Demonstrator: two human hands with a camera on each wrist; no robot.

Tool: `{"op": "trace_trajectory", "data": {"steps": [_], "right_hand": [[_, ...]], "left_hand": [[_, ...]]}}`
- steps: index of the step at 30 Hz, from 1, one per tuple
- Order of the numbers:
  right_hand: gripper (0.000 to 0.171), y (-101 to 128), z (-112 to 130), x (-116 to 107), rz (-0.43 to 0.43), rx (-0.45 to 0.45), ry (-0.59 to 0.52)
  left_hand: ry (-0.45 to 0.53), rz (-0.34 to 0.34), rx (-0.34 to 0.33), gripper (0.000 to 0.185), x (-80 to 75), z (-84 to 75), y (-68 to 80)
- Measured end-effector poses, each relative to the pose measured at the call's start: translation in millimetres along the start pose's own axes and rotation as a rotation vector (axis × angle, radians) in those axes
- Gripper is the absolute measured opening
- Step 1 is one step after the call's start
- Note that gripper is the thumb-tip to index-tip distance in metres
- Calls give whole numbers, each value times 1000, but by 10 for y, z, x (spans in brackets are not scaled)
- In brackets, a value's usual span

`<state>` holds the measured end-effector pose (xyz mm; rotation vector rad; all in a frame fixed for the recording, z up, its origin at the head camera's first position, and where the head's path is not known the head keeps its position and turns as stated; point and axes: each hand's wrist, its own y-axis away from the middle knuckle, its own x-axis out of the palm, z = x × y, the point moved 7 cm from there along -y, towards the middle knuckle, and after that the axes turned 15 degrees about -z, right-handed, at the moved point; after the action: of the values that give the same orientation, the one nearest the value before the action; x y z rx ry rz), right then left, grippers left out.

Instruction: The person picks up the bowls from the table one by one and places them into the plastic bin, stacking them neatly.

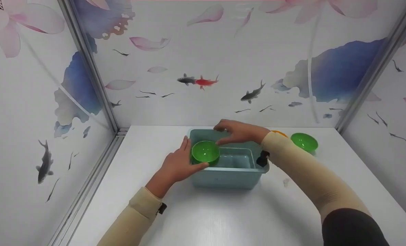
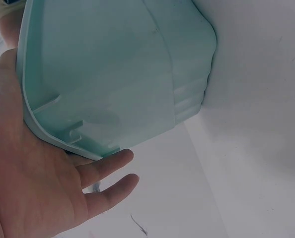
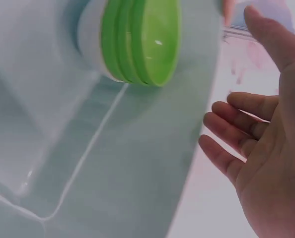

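A light teal plastic tub (image 1: 225, 177) stands in the middle of the white table. A green bowl (image 1: 205, 151) sits inside it at the left end; in the right wrist view the green bowl (image 3: 142, 42) shows several stacked rims. My left hand (image 1: 177, 165) lies open against the tub's left wall, its thumb along the bowl's near rim. The left wrist view shows the left hand's palm (image 2: 43, 188) under the tub's (image 2: 112, 64) rim with straight fingers. My right hand (image 1: 238, 132) hovers open over the tub's far edge, holding nothing, with fingers (image 3: 232, 148) spread beside the tub (image 3: 127, 163).
A second green bowl (image 1: 304, 141) stands on the table right of the tub, with something orange (image 1: 280, 132) partly hidden behind my right wrist. Printed wall panels enclose the table at the back and both sides. Bare white table (image 1: 223, 215) lies in front of the tub.
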<state>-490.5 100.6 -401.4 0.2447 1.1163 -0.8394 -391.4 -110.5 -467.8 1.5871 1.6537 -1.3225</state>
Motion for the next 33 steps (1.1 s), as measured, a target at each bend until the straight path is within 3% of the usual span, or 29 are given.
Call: {"op": "trace_trajectory", "data": {"steps": [4, 13, 19, 24, 33], "right_hand": [[63, 138, 10, -174, -50, -12, -25], [52, 609, -138, -499, -161, 51, -105], [46, 984, -322, -673, -271, 68, -145], [42, 1293, -514, -809, -345, 148, -177], [43, 1739, -801, -1013, -482, 221, -148]], "left_hand": [[3, -5, 0, 125, 4, 9, -7], [5, -15, 7, 127, -8, 1, -3], [-3, -16, 24, 132, -30, -17, 22], [12, -17, 27, 130, -57, -39, 29], [8, -17, 23, 131, -44, -27, 29]]}}
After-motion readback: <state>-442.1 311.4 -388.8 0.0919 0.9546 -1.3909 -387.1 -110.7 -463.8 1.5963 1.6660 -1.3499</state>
